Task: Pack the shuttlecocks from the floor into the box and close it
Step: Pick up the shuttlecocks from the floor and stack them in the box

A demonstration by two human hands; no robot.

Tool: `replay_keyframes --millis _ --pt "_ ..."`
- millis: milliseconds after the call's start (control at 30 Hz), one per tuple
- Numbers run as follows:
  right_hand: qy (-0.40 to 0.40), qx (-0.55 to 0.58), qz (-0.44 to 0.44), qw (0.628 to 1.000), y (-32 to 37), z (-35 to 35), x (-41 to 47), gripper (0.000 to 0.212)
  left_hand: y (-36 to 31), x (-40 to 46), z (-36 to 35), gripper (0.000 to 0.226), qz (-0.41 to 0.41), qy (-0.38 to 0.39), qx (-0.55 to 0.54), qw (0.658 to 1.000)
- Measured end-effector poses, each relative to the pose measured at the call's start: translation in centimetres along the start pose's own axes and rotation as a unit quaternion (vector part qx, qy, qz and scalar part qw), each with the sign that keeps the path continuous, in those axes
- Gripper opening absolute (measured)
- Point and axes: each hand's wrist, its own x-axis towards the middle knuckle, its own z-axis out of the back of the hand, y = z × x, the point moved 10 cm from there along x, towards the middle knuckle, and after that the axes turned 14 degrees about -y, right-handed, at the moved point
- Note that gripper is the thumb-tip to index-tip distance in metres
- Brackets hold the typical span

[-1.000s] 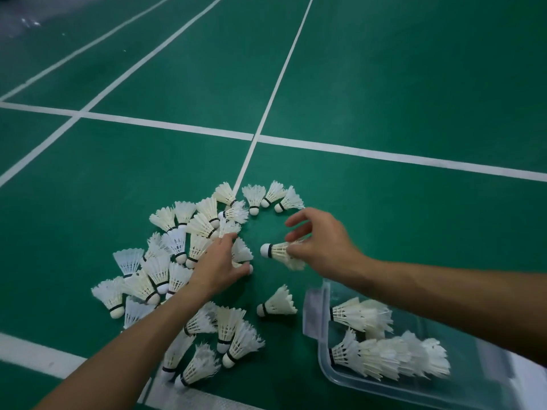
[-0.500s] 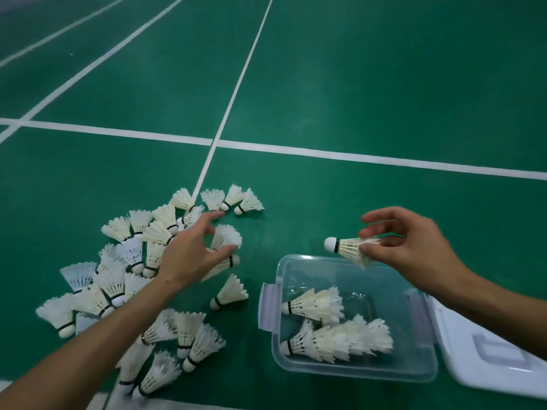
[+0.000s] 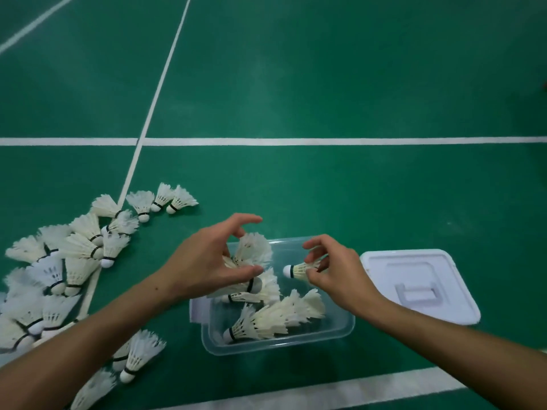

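1. Both hands are over the clear plastic box (image 3: 340, 332), which sits open on the green court floor (image 3: 325, 84).
2. The left hand (image 3: 207, 261) grips a small bunch of shuttlecocks (image 3: 254, 250) between curled fingers and thumb. I count two or perhaps three, the hand hides too much to be sure. One cork tip with its black band pokes out just under the thumb.
3. The right hand (image 3: 337, 270) pinches a single shuttlecock (image 3: 299, 270) by its feathers, cork pointing left, held above the box's far half.
4. Inside the box lie packed shuttlecocks (image 3: 275, 321) — nested in rows on their sides, corks toward the left wall.
5. The white lid (image 3: 420, 285) lies flat on the floor just to the right of the box, its recessed handle facing up — off, not fitted.
6. To the left, a loose heap of shuttlecocks (image 3: 74, 261) is spread across the floor, some lying over a white court line (image 3: 154, 113).
7. A few more shuttlecocks (image 3: 139, 356) lie near the left forearm, close to the box's near-left corner.
8. Another white line (image 3: 325, 141) crosses the floor beyond the box.
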Motion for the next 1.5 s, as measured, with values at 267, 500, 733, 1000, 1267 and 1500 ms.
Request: replay_keyframes --millis 267,500,733,1000,1267,1500 --pt "0.012 -0.107 0.064 0.992 -1.1 -3.9 0.8 0.046 0.3 -0.1 -1.9 0.074 0.009 0.009 -0.014 1.0" --pt "0.084 -0.095 0.034 0.991 -2.4 -7.5 1.1 0.048 0.3 -0.7 -0.9 0.079 0.021 -0.005 -0.015 1.0" --pt "0.126 -0.052 0.025 0.99 -3.1 -9.5 0.8 0.043 0.2 -1.6 -0.2 0.078 0.02 -0.012 -0.003 1.0" --pt "0.154 -0.025 0.005 0.988 -3.5 -10.8 0.8 0.035 0.6 -2.0 -0.1 0.078 0.029 -0.007 0.006 1.0" --pt "0.191 -0.039 0.007 0.981 -3.4 -12.1 0.1 0.039 0.8 -2.2 -0.4 0.078 0.029 0.0 0.02 0.999" --pt "0.189 -0.035 -0.009 0.981 -1.9 -7.9 -0.1 0.035 0.6 -2.1 -0.6 0.081 0.029 0.013 0.029 0.999"
